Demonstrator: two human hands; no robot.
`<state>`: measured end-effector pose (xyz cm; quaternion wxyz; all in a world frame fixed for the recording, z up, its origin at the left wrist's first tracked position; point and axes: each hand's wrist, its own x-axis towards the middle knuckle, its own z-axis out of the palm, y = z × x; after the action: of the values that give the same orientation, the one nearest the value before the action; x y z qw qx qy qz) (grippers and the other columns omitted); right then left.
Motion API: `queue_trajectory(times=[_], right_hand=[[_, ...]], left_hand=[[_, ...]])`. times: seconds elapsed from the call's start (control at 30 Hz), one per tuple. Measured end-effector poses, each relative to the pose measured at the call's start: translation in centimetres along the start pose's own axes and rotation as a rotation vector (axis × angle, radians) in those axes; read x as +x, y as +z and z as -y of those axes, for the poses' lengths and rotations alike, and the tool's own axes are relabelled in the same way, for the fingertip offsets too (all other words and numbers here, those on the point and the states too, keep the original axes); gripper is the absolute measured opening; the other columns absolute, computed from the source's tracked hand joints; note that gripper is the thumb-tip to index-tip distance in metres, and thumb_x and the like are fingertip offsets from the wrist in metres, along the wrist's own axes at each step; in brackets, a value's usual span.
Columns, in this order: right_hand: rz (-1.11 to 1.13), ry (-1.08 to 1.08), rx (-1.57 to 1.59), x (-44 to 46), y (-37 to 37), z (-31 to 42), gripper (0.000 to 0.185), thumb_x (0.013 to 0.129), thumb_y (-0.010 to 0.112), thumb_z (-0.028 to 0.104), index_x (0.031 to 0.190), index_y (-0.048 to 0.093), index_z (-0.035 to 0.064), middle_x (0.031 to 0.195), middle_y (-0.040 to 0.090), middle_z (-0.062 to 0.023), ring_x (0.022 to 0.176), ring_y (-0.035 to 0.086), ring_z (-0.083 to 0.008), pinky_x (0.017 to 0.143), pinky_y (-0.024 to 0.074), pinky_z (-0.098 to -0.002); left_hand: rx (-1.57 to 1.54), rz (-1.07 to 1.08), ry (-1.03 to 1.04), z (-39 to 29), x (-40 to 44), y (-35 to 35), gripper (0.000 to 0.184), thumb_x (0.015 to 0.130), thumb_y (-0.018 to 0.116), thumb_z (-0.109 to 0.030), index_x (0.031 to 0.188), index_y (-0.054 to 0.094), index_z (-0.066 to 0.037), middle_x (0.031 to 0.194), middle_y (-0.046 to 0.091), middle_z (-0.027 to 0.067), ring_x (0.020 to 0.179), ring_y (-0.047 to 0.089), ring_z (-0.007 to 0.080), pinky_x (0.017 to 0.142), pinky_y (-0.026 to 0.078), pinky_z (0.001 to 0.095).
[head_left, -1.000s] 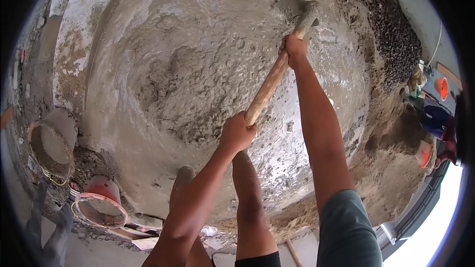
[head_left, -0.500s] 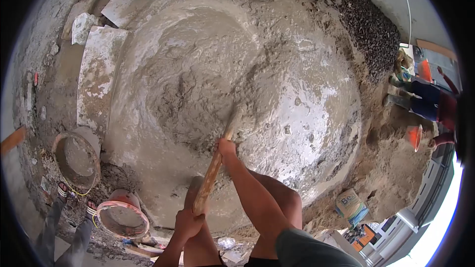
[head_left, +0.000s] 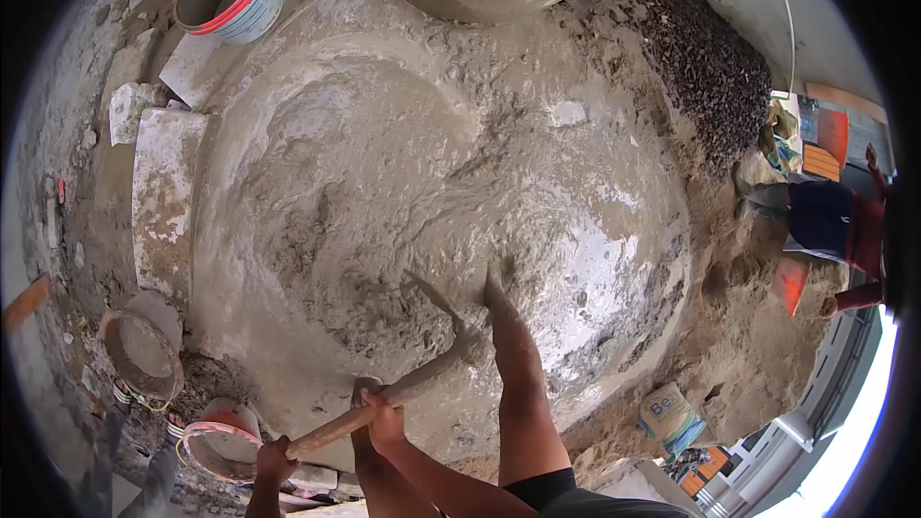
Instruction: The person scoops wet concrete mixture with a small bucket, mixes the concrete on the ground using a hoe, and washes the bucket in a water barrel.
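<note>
Wet grey mortar [head_left: 384,173] is spread in a wide round patch around my bare legs. Both hands hold the wooden handle [head_left: 331,430] of a hoe, which slants up to the right from the lower left. My left hand [head_left: 275,460] is wrapped round the handle's end, near the red-rimmed bucket. Farther up the shaft, my right hand [head_left: 386,422] grips it in front of my shin. The hoe's head [head_left: 462,331] is coated in mortar and lies at the surface close to my other leg; its blade is partly hidden.
Two mortar-smeared buckets [head_left: 142,350] [head_left: 223,441] stand lower left, beside another person's legs [head_left: 149,480]. A red-rimmed pail [head_left: 251,14] stands upper left. Dark gravel [head_left: 715,67] lies upper right. A person [head_left: 835,221] is at the right near sand [head_left: 758,326]. A printed sack [head_left: 672,417] lies lower right.
The hoe has swung from the upper right down toward my legs, and its handle now points lower left. Both my hands have moved down and left with it, still gripping.
</note>
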<state>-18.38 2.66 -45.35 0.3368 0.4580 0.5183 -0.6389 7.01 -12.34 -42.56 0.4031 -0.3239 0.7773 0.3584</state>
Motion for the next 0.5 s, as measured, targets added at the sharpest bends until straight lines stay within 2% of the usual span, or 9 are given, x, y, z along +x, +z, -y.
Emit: queue_trajectory(times=[0.03, 0.1, 0.17, 0.2, 0.23, 0.27, 0.33, 0.43, 0.5], right_hand=[[0.022, -0.018, 0.009, 0.7, 0.4, 3.4, 0.019, 0.080, 0.063, -0.005, 0.086, 0.049, 0.0066, 0.078, 0.052, -0.0066, 0.072, 0.052, -0.0202, 0.069, 0.0454, -0.0358], [0.142, -0.041, 0.157, 5.7, 1.7, 13.1, 0.018, 0.085, 0.058, 0.001, 0.088, 0.044, 0.0119, 0.075, 0.044, -0.0029, 0.067, 0.042, -0.0171, 0.069, 0.0428, -0.0376], [0.229, -0.142, 0.102, 11.1, 3.7, 25.0, 0.018, 0.087, 0.058, 0.011, 0.090, 0.040, 0.0144, 0.071, 0.039, -0.0012, 0.065, 0.041, -0.0170, 0.066, 0.0414, -0.0378], [0.218, -0.185, 0.079, 14.2, 5.0, 30.6, 0.019, 0.087, 0.059, 0.014, 0.090, 0.040, 0.0157, 0.069, 0.037, 0.0003, 0.062, 0.040, -0.0154, 0.063, 0.0407, -0.0360], [0.248, -0.265, 0.043, 16.3, 7.0, 36.4, 0.017, 0.088, 0.057, 0.016, 0.091, 0.040, 0.0162, 0.068, 0.036, 0.0017, 0.059, 0.038, -0.0136, 0.059, 0.0393, -0.0328], [0.297, -0.290, 0.061, 20.0, 8.2, 41.7, 0.016, 0.089, 0.057, 0.017, 0.088, 0.041, 0.0160, 0.067, 0.036, 0.0024, 0.058, 0.038, -0.0126, 0.056, 0.0381, -0.0308], [0.496, -0.357, 0.048, 27.6, 10.8, 50.9, 0.015, 0.088, 0.056, 0.016, 0.086, 0.042, 0.0136, 0.068, 0.038, 0.0001, 0.060, 0.040, -0.0143, 0.057, 0.0399, -0.0336], [0.507, -0.418, 0.013, 35.5, 16.0, 59.5, 0.010, 0.087, 0.052, 0.010, 0.084, 0.043, 0.0093, 0.069, 0.043, -0.0021, 0.059, 0.044, -0.0151, 0.055, 0.0427, -0.0312], [0.412, -0.378, -0.099, 39.2, 16.6, 60.4, 0.010, 0.086, 0.051, 0.008, 0.081, 0.043, 0.0075, 0.067, 0.044, -0.0033, 0.056, 0.044, -0.0159, 0.053, 0.0432, -0.0318]], left_hand=[[0.023, -0.052, 0.009, -4.0, 3.0, -0.5, 0.020, 0.067, 0.071, -0.018, 0.079, 0.057, -0.010, 0.069, 0.064, 0.0162, 0.068, 0.065, 0.0382, 0.062, 0.052, 0.0495], [-0.130, -0.159, 0.169, -12.6, 9.7, -1.7, 0.021, 0.068, 0.072, -0.020, 0.078, 0.058, -0.009, 0.068, 0.064, 0.0154, 0.065, 0.064, 0.0382, 0.060, 0.052, 0.0476], [-0.279, -0.030, 0.229, -23.7, 16.5, -5.7, 0.030, 0.070, 0.077, -0.031, 0.082, 0.061, -0.009, 0.070, 0.065, 0.0143, 0.068, 0.065, 0.0367, 0.062, 0.053, 0.0450], [-0.380, -0.056, 0.353, -27.6, 20.2, -5.8, 0.030, 0.071, 0.077, -0.031, 0.088, 0.065, -0.009, 0.073, 0.067, 0.0139, 0.070, 0.066, 0.0352, 0.063, 0.053, 0.0425], [-0.488, -0.027, 0.377, -31.7, 24.1, -6.4, 0.029, 0.072, 0.076, -0.027, 0.092, 0.067, -0.008, 0.076, 0.067, 0.0141, 0.072, 0.067, 0.0349, 0.063, 0.053, 0.0407], [-0.546, 0.048, 0.357, -36.4, 27.3, -8.4, 0.029, 0.074, 0.077, -0.019, 0.099, 0.067, -0.006, 0.079, 0.068, 0.0149, 0.073, 0.070, 0.0288, 0.065, 0.053, 0.0364], [-0.496, -0.169, 0.376, -44.1, 33.1, -11.4, 0.024, 0.076, 0.073, -0.017, 0.095, 0.067, -0.005, 0.080, 0.069, 0.0171, 0.073, 0.069, 0.0313, 0.065, 0.053, 0.0382], [-0.381, -0.371, 0.329, -52.5, 39.1, -15.3, 0.020, 0.077, 0.067, -0.017, 0.092, 0.066, -0.004, 0.079, 0.067, 0.0202, 0.077, 0.067, 0.0361, 0.065, 0.052, 0.0418], [-0.388, -0.367, 0.283, -54.9, 39.7, -15.0, 0.021, 0.076, 0.067, -0.018, 0.090, 0.065, -0.003, 0.079, 0.067, 0.0205, 0.077, 0.066, 0.0386, 0.068, 0.053, 0.0445]])
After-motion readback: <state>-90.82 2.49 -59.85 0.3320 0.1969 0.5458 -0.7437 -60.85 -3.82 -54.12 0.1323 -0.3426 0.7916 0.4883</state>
